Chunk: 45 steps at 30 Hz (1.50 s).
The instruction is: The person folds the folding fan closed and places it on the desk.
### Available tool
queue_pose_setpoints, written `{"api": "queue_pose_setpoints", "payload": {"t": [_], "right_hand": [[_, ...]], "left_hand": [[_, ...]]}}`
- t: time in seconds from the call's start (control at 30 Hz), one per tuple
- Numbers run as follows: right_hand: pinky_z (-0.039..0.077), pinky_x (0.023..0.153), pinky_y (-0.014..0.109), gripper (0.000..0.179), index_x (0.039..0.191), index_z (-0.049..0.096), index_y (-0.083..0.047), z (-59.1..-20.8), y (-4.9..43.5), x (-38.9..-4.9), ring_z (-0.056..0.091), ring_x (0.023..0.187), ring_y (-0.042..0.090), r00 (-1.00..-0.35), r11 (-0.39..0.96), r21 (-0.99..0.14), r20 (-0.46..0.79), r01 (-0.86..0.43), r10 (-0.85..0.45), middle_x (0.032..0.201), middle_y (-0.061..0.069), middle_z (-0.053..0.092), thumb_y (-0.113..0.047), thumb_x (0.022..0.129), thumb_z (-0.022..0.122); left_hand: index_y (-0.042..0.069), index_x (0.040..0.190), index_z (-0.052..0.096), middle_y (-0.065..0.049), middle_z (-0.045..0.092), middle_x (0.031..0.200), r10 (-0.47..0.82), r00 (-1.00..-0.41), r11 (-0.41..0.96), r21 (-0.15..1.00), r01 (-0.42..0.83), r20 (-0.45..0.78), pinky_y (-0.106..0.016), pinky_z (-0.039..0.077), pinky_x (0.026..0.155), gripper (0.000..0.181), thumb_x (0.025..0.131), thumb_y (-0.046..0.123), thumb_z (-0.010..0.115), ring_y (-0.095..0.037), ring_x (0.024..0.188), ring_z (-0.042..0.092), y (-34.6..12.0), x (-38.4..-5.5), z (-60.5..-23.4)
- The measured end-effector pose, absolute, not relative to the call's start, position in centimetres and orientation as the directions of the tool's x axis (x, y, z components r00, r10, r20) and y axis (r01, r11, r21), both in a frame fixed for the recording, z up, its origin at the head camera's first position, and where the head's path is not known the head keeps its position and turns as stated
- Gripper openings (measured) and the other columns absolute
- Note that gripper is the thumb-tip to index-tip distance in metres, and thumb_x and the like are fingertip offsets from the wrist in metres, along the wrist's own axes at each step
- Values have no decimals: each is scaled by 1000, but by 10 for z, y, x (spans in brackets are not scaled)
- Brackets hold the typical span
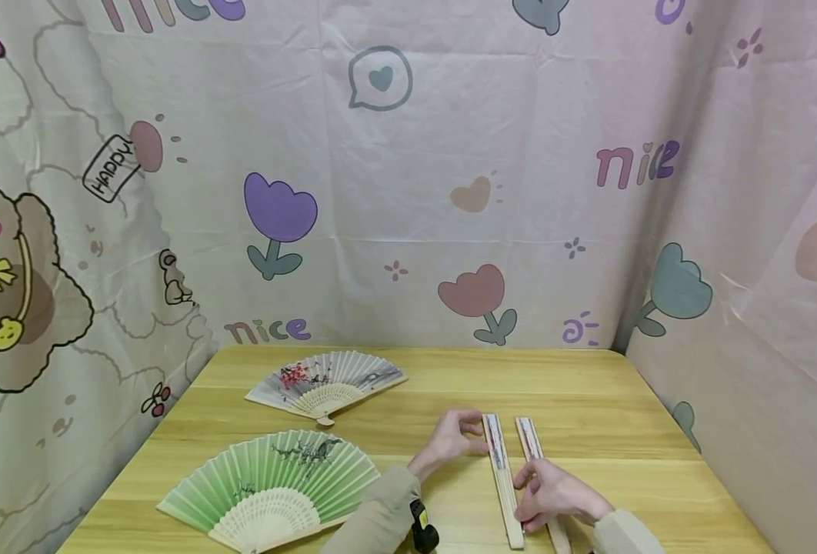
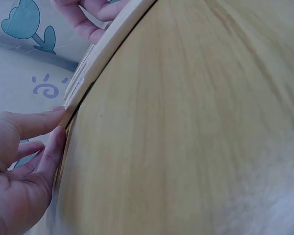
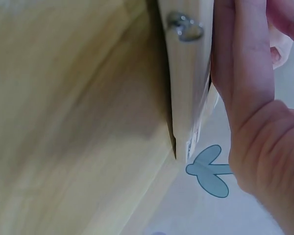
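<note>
On the right half of the table lie two long, narrow folded fans, pale-ribbed with dark printed strips near their far ends. My left hand [image 1: 450, 440] is at the far end of the left folded fan [image 1: 501, 481], its thumb and forefinger tips pinching the edge in the left wrist view. Lower down the same fan, my right hand [image 1: 554, 492] reaches across the right folded fan [image 1: 530, 438] and has bent fingers and thumb at the left fan's right edge. In the right wrist view a metal rivet [image 3: 184, 27] shows at a folded fan's base.
Left of my hands a green open fan [image 1: 342, 477] lies spread, partly behind my left sleeve [image 1: 381, 512]. Behind it a grey-white open fan [image 1: 339, 377] with red blossoms lies on the wooden table [image 1: 519, 377]. Printed curtains [image 1: 415, 169] enclose the back and sides.
</note>
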State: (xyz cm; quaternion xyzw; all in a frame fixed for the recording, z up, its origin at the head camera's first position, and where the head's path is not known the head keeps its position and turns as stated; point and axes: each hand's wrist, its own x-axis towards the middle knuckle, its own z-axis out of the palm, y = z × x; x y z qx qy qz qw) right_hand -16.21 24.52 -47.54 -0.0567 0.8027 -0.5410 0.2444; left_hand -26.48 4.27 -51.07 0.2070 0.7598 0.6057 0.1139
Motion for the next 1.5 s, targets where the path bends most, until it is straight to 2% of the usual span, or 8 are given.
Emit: {"api": "queue_pose_setpoints", "payload": {"t": [0.23, 0.37, 0.8, 1.0, 1.23, 1.37, 1.5], "right_hand": [[69, 63, 34, 38, 107, 51, 11, -471, 246, -161, 69, 63, 19, -891, 429, -892, -305, 143, -336, 78, 15, 64, 9, 78, 75], [68, 62, 33, 38, 107, 52, 10, -469, 245, -163, 68, 61, 18, -902, 438, -892, -277, 114, -330, 77, 14, 65, 5, 79, 77], [69, 66, 39, 50, 120, 47, 16, -464, 236, -170, 72, 67, 20, -914, 354, -933, -194, 61, -357, 82, 11, 67, -3, 85, 76], [69, 72, 40, 54, 126, 45, 17, -460, 223, -176, 74, 75, 27, -920, 304, -952, -151, 37, -361, 88, 13, 67, -2, 85, 76], [68, 75, 40, 60, 130, 44, 17, -456, 202, -181, 72, 82, 27, -924, 297, -954, -81, -36, -375, 98, 16, 71, -4, 84, 76], [67, 78, 34, 61, 129, 45, 17, -455, 186, -184, 70, 88, 25, -923, 316, -943, -31, -100, -383, 103, 21, 71, -6, 83, 78], [65, 81, 32, 63, 131, 45, 16, -454, 170, -186, 70, 94, 24, -921, 311, -942, -6, -125, -389, 109, 25, 70, -9, 83, 78]], "left_hand": [[-12, 131, 56, -28, 67, 118, 457, -887, 131, 981, 143, 69, -38, 66, 89, 61, 74, -15, 77, -36, 105, 68, 39, -263, -507], [-13, 133, 54, -30, 66, 120, 454, -888, 112, 985, 135, 70, -38, 66, 91, 60, 77, -13, 75, -39, 106, 68, 35, -264, -505], [-13, 140, 47, -34, 56, 136, 477, -873, 12, 992, 125, 104, -34, 64, 95, 62, 83, -5, 72, -46, 119, 61, 19, -268, -494], [-12, 139, 48, -34, 54, 139, 468, -874, 2, 989, 148, 130, -32, 63, 98, 63, 84, -1, 74, -46, 122, 59, 9, -272, -485], [-10, 139, 50, -36, 55, 136, 496, -851, 3, 980, 197, 170, -33, 61, 102, 58, 87, 0, 74, -50, 124, 57, -8, -275, -477], [-9, 139, 50, -34, 56, 136, 505, -845, -6, 980, 199, 175, -31, 61, 102, 57, 88, 1, 73, -53, 126, 54, -19, -276, -469], [-10, 139, 49, -33, 58, 136, 531, -823, -18, 974, 226, 201, -29, 62, 100, 56, 90, 4, 72, -48, 125, 56, -35, -276, -460]]}}
